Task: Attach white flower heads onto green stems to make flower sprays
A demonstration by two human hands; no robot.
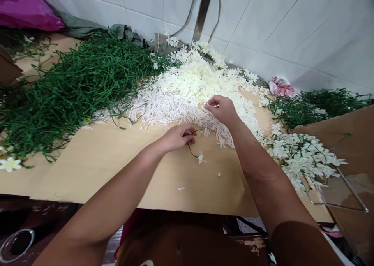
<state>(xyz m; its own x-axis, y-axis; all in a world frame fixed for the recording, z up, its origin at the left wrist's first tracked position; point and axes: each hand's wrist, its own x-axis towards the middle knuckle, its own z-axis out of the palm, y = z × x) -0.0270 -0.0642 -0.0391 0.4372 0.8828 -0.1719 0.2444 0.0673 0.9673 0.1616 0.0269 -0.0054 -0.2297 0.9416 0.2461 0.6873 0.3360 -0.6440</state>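
Both bare forearms are stretched forward from the lower edge of the view over the pale wooden tabletop (111, 168). The left hand (177, 136) is laid knuckles-up near the middle of the table, its fingers curled shut around one end of a thin green wire stem (191, 149); the stem curves down to a small white fabric flower (201, 157) resting on the wood. The right hand (222, 109) is reached further, wrist bent down, thumb and fingertips pinched together at the edge of the heap of cream-white plastic petals and stamens (189, 90); what is pinched cannot be made out. A large tangle of green stems (76, 83) lies to the left, and finished flowered sprigs (300, 157) to the right.
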